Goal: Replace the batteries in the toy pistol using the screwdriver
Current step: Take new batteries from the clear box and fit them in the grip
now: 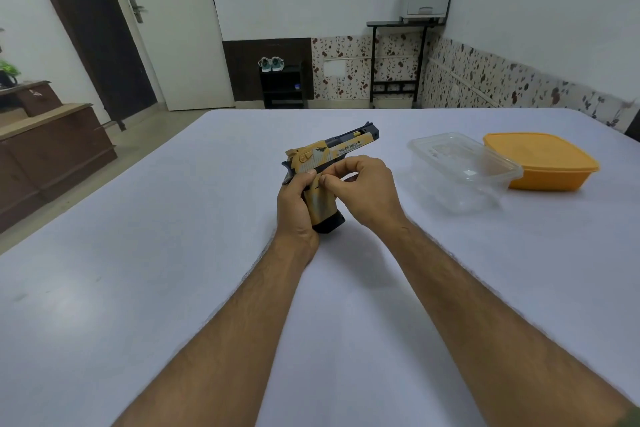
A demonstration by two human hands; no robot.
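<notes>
**Grip-panel fastener, fingers only**

Tan-and-black plastic toy pistol (pixel 325 170) stands butt-down on the white worktop (pixel 138 288), left of the clear plastic tub (pixel 460 173) and orange lidded box (pixel 543 163). Left hand (pixel 298 204) wraps the pistol handle. Right hand (pixel 363 187) pinches something tiny at the side panel; can't tell what. Screwdriver not visible. Advice: keep the butt planted, don't drop the small part.

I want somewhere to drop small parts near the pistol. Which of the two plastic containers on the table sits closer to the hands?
The clear rectangular plastic container. It lies between the hands and the orange plastic container, which sits farther right.
</notes>
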